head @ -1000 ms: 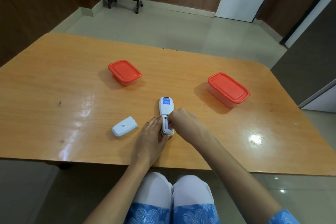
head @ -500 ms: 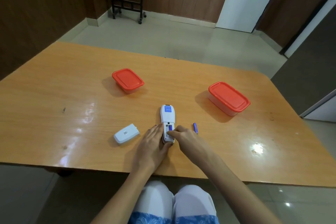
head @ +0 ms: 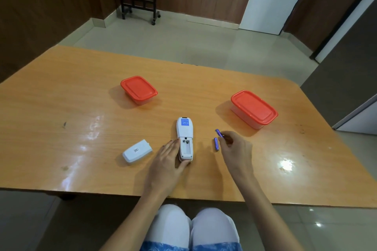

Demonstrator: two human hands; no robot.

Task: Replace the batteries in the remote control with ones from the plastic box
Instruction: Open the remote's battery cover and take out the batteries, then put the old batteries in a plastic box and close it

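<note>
Here the remote control lies face down near the worktop front edge, its blue label unreadable, battery bay open. The left hand rests spread against it; the right hand pinches a purple battery, another battery lying beside. Two red-lidded boxes sit farther back, lids on.

Both forearms are bare from wrist to the bottom edge of view, with no watch, ring or band showing on the left hand or the right hand. The knees are covered in plain white cloth. Below them, at the frame's lower edge, lies a blue garment with a paler leaf-like print
</note>
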